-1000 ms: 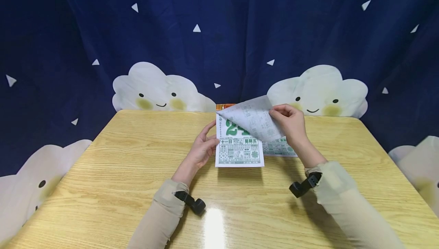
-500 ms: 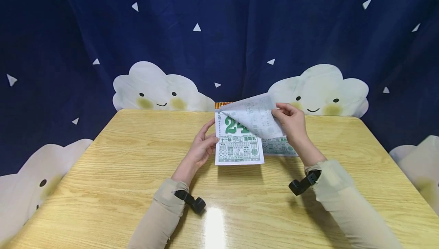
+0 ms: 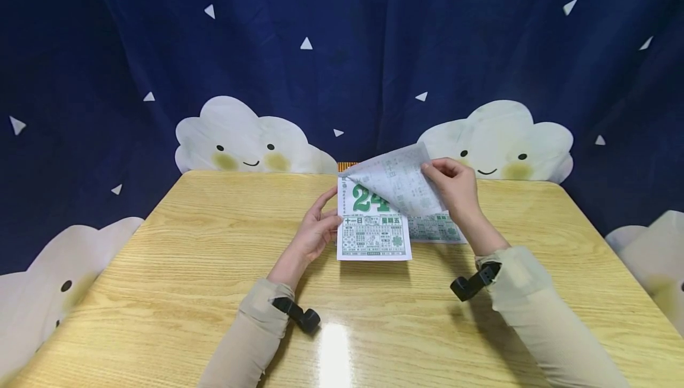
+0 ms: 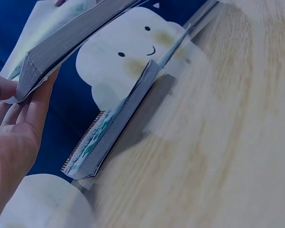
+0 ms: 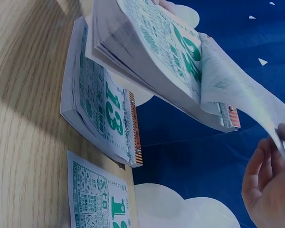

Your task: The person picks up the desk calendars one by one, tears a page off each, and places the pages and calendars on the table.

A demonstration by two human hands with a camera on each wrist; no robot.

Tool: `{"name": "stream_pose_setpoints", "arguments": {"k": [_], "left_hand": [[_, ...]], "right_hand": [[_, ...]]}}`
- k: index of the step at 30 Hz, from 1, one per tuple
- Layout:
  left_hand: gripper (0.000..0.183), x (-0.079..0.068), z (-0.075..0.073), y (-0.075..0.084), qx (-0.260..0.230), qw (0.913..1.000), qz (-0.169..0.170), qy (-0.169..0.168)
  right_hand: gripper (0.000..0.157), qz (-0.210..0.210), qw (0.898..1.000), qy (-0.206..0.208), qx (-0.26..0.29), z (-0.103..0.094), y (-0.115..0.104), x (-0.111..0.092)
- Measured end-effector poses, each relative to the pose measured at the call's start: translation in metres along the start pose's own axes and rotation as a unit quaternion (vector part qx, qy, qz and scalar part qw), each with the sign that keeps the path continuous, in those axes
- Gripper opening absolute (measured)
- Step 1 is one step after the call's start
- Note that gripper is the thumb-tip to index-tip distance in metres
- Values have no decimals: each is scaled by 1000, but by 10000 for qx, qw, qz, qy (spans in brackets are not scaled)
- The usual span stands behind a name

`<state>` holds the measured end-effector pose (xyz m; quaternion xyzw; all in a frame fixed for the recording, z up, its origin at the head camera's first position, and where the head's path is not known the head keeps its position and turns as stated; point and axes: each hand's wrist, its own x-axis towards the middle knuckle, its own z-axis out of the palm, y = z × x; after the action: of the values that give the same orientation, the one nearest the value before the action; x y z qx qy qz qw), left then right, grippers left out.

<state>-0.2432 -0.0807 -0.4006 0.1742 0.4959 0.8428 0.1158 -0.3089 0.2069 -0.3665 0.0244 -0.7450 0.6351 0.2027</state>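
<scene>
My left hand [image 3: 314, 234] grips a thick tear-off calendar [image 3: 373, 239] by its left edge, thumb in front and fingers behind. The calendar is raised above the table, its page printed with a green 24. With thumb and fingers, my right hand [image 3: 456, 189] pinches the top sheet [image 3: 403, 183], which is folded back diagonally toward the upper right and partly covers the number. In the right wrist view the sheet still meets the pad at its bound end. Below lies a second calendar pad [image 5: 104, 102] showing 13, mostly hidden behind the held one in the head view.
A loose calendar page [image 5: 97, 194] lies on the wooden table [image 3: 214, 293] beside the second pad. Behind the table hangs a dark blue curtain [image 3: 342, 49] with cloud prints. Each wrist wears a small black camera [image 3: 304, 316].
My right hand has drawn the sheet slightly up and to the right, uncovering more of the 24. The held calendar shifts only a little; my left hand keeps its grip.
</scene>
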Motion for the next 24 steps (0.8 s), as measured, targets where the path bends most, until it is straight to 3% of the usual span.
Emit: {"name": "stream_pose_setpoints", "arguments": {"k": [4, 11, 12, 15, 18, 21, 23, 24], "left_hand": [[62, 0, 0, 0, 8, 10000, -7, -5], [62, 0, 0, 0, -4, 10000, -2, -26], [62, 0, 0, 0, -10, 10000, -9, -19], [61, 0, 1, 0, -41, 10000, -45, -6], [61, -1, 1, 1, -124, 9999, -77, 8], [61, -1, 2, 1, -220, 9997, -46, 43], [62, 0, 2, 0, -285, 9996, -23, 66], [62, 0, 1, 0, -337, 9994, -35, 95]], "right_hand": [[28, 83, 10000, 36, -17, -2, 27, 15], [22, -236, 9988, -159, 391, -1, -16, -7], [24, -264, 9995, -56, 182, 1, -17, -7], [18, -325, 9991, -73, 280, 2, -41, -19], [15, -252, 9997, 17, -36, 7, -74, -36], [14, -92, 9999, 74, -80, 9, -81, -39], [17, -7, 9999, 65, -132, 7, -74, -35], [14, 87, 9999, 5, 100, 4, -68, -31]]}}
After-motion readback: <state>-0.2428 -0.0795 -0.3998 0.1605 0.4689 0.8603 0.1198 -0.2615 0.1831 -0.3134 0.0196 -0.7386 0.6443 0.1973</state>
